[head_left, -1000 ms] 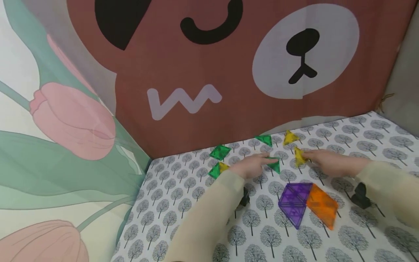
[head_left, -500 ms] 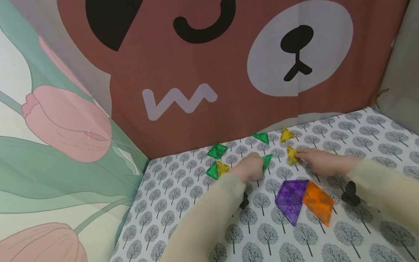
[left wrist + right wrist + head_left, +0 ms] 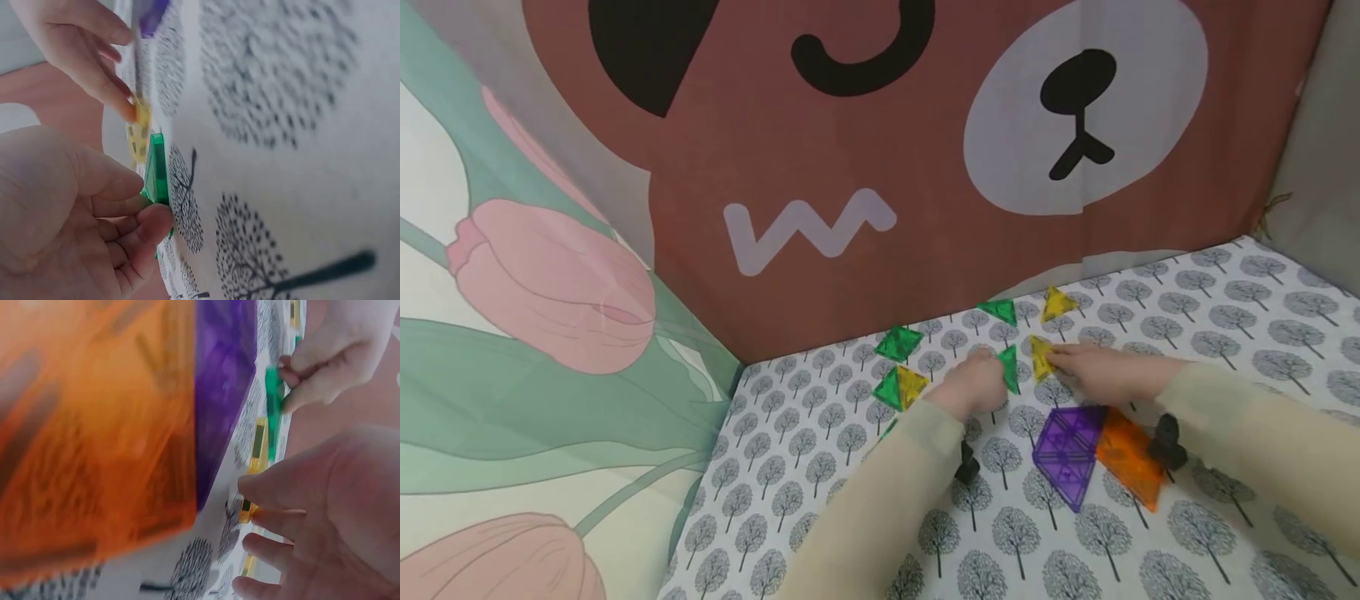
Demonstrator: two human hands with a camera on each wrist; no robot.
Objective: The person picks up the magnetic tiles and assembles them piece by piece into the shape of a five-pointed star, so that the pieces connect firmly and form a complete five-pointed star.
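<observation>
In the head view my left hand [image 3: 973,385] holds a green translucent triangle tile [image 3: 1011,369] by its left side. The left wrist view shows thumb and fingers pinching that green tile [image 3: 157,169] at its edge, low over the cloth. Just to the right, my right hand [image 3: 1097,372] grips a yellow triangle tile [image 3: 1039,357] between thumb and fingers, with a narrow gap between the two tiles. From the right wrist, the yellow tile [image 3: 257,444] overlaps the green one [image 3: 274,412]; the thumb covers part of it.
Joined purple tiles [image 3: 1063,454] and orange tiles [image 3: 1129,458] lie nearer on the tree-print cloth [image 3: 1015,533]. Behind are a green triangle [image 3: 1000,311] and a yellow triangle [image 3: 1058,303]. Green tiles [image 3: 898,342] and a green-yellow pair [image 3: 901,388] lie left. A bear-print backdrop [image 3: 820,292] closes off the back.
My right hand has moved left with the yellow tile, bringing it close to the green one. The left hand has turned the green tile, whose long edge now faces the yellow tile.
</observation>
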